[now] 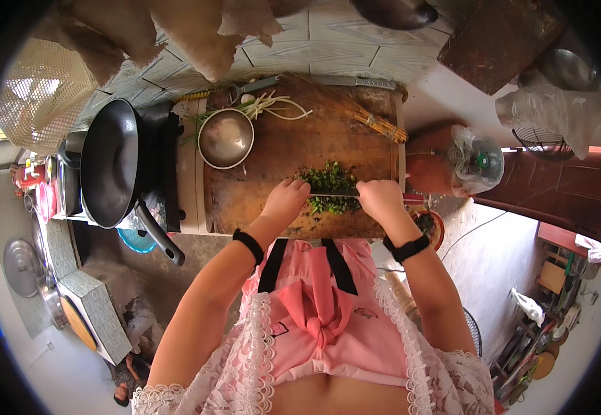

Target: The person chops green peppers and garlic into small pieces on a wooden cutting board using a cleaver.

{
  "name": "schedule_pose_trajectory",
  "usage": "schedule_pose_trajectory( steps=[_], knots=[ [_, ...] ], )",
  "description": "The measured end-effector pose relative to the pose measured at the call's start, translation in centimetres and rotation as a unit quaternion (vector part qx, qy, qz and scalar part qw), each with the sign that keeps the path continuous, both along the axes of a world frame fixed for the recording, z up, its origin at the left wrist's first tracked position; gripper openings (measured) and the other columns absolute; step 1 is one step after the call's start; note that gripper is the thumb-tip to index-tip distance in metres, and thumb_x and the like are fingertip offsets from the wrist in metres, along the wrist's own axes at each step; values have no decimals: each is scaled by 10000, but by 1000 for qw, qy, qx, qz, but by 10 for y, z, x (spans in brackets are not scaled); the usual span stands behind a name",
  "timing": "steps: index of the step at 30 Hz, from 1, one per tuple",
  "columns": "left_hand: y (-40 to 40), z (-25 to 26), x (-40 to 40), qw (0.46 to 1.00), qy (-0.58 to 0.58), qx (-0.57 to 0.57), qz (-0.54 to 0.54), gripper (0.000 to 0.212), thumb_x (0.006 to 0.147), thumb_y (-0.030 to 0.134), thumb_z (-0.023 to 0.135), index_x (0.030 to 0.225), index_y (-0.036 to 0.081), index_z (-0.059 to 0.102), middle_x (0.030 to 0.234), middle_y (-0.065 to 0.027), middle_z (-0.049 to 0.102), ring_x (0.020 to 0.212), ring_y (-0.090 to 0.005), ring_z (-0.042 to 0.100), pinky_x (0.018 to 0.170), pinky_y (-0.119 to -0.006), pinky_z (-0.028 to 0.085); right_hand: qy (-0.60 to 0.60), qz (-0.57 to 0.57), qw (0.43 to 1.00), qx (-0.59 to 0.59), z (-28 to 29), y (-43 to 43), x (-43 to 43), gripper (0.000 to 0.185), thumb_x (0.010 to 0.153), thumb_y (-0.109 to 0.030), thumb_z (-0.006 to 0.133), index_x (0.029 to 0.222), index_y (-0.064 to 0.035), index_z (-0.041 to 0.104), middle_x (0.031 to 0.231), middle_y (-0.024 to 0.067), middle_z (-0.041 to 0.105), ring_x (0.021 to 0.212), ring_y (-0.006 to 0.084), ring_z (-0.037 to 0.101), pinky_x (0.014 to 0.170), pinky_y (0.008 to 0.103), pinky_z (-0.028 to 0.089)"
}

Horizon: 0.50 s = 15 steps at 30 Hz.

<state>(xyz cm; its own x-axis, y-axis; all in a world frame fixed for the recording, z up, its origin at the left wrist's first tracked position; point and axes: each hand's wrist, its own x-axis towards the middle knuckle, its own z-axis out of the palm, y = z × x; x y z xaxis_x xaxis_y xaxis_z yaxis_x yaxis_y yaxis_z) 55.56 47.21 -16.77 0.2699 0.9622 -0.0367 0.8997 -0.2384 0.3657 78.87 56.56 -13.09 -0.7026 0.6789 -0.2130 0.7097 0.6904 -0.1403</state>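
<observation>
A knife (334, 195), seen edge-on, lies across a pile of chopped green leaves (326, 179) on a worn wooden cutting board (279, 145). My right hand (382, 199) is closed around its handle, whose red end sticks out to the right. My left hand (288, 197) holds the other end of the blade, at the left of the pile. Chopped bits lie on both sides of the blade. A metal bowl (226, 138) sits at the board's upper left, beside long green and white stalks (269, 106).
A black wok (111, 161) stands on the stove at left, its handle pointing towards me. A twig brush (378, 122) lies at the board's upper right. A gas cylinder (430, 155) with plastic over it stands at right. Below it is a bowl (437, 231) with dark contents.
</observation>
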Motion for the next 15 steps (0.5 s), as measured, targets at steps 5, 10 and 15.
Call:
schedule_pose_trajectory(
  steps=[5,10,15],
  knots=[
    [3,23,-20,999,22,41,13,132,746,77,577,874,73,545,929,-79,582,898,-271,568,770,-367,487,5,22,1000,19,32,26,-24,29,700,-102,627,672,-106,633,603,94,623,610,269,645,532,381,502],
    [46,19,-24,998,36,26,43,133,748,86,586,876,81,550,900,-66,555,889,-267,555,751,-364,491,78,-10,997,16,-17,49,-25,42,749,-115,609,728,-80,600,620,111,615,608,275,630,519,404,485],
    [31,34,-23,999,49,-8,9,203,712,78,589,912,91,558,923,-58,553,912,-252,557,735,-362,507,66,-24,997,-42,0,24,-16,53,749,-126,600,757,-73,599,636,116,622,628,294,637,535,413,496]
  ],
)
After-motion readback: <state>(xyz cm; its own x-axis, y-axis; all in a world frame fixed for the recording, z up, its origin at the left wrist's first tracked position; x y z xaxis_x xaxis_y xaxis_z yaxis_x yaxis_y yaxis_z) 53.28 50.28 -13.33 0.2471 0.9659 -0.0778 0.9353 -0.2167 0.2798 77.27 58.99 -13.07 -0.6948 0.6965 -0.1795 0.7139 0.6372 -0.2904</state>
